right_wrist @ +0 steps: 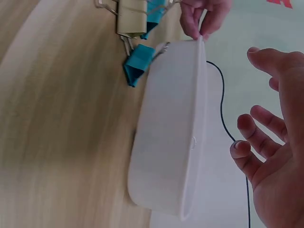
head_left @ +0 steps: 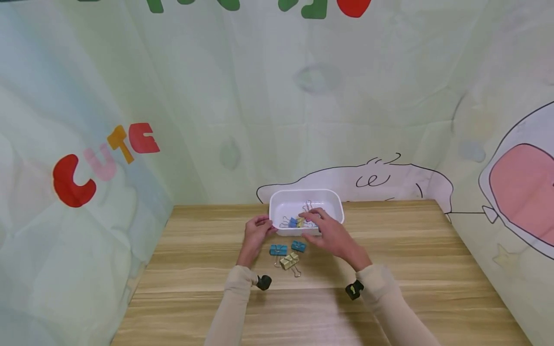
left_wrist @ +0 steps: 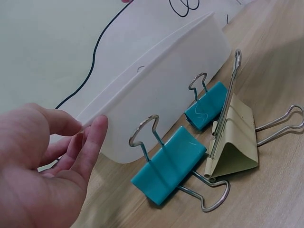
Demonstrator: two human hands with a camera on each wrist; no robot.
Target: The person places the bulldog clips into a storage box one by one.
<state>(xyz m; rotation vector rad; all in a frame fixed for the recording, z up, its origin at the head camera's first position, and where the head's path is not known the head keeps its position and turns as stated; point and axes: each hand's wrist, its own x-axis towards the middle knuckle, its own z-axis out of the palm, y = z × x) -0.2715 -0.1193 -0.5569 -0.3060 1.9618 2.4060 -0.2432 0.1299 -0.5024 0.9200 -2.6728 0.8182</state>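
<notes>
A white plastic tray (head_left: 333, 202) stands at the back of the table, with several binder clips in it, among them a blue clip (head_left: 293, 222) and a yellow clip (head_left: 300, 222). My left hand (head_left: 256, 236) pinches the tray's near left corner; thumb and finger meet at the rim in the left wrist view. Over the tray's right part hovers my right hand (head_left: 331, 235), fingers spread and loosely bent, nothing in them in the right wrist view. In front of the tray lie two teal binder clips, a larger one (left_wrist: 168, 164) and a smaller one (left_wrist: 207, 105), beside a pale yellow binder clip (left_wrist: 237, 137).
The wood-grain table (head_left: 195, 269) ends at a printed cloth backdrop (head_left: 207, 120) right behind the tray. Cloth also hangs along the left and right sides. Each wrist wears a small black camera.
</notes>
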